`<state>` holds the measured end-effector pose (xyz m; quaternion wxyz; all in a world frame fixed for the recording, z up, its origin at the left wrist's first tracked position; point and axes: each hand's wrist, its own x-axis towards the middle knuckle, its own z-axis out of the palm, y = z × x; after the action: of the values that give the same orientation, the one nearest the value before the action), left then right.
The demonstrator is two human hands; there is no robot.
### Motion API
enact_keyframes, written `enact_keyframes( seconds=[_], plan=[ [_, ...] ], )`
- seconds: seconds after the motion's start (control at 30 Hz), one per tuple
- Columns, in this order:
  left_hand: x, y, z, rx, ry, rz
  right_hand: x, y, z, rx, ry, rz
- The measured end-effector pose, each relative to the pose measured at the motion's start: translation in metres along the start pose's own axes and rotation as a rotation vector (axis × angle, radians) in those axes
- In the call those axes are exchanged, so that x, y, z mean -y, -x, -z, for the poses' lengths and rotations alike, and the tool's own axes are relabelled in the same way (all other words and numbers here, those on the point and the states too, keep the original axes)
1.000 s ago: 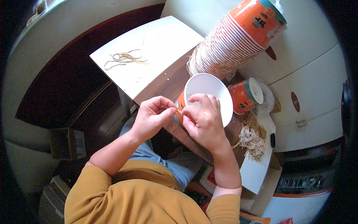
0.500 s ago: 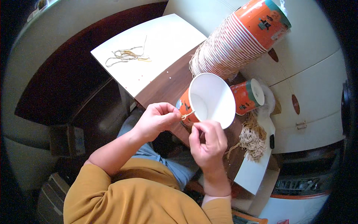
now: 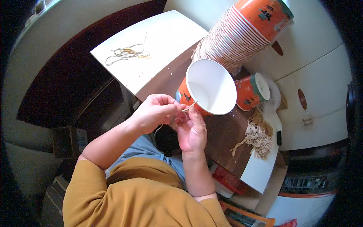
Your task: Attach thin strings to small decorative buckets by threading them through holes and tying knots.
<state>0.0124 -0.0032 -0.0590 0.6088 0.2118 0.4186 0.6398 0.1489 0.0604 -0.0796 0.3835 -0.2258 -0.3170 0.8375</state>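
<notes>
String pinched, seemingly, between both hands at cup.

stacked orange cups, lone cup, string bundle, loose strings on white board.

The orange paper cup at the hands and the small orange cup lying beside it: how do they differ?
The orange paper cup at the hands is larger, and its white inside faces the camera; the small orange cup shows a closed white end. The left hand and right hand touch the first; the second lies untouched on the brown table. Both are orange with dark print.
</notes>
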Motion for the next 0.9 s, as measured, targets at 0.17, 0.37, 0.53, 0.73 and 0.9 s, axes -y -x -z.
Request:
enact_keyframes(
  seconds=[0.17, 0.37, 0.53, 0.73, 0.9],
  plan=[
    [0.002, -0.004, -0.001, -0.061, 0.014, -0.055, 0.008, -0.001, 0.007, -0.069, 0.093, -0.015],
    [0.006, -0.007, -0.006, -0.012, -0.059, -0.139, 0.012, 0.001, 0.001, -0.062, 0.428, 0.173],
    [0.006, -0.007, -0.006, 0.003, -0.029, -0.091, 0.008, 0.003, 0.004, -0.059, 0.544, 0.234],
    [0.014, -0.011, -0.008, 0.026, -0.199, -0.224, 0.012, 0.004, 0.009, -0.041, 0.557, 0.238],
    [0.010, -0.005, -0.007, -0.037, -0.312, -0.209, 0.019, 0.002, 0.009, -0.037, 0.604, 0.230]
  ],
)
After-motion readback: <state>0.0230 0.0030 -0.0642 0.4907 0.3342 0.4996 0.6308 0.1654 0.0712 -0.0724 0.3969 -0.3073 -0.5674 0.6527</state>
